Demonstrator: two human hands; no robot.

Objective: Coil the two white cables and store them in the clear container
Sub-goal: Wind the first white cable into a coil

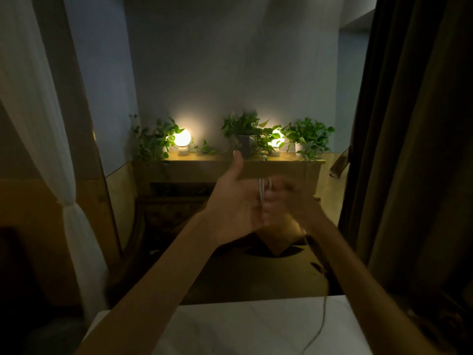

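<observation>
Loops of thin white cable [263,190] between two raised hands.
They sit at 3 o'clock of the spread, thumb-up left hand [238,201]; the blurred right hand [294,201] has an unreadable grip. The tail drops toward 6 o'clock onto the white counter [230,329].

Dim room: pale wall [230,60] behind wooden shelf [204,160] carrying two lit globe lamps [182,137] among three leafy plants [309,135], white curtain [30,98] left, dark curtain [409,124] right, white table [230,326] nearest
</observation>
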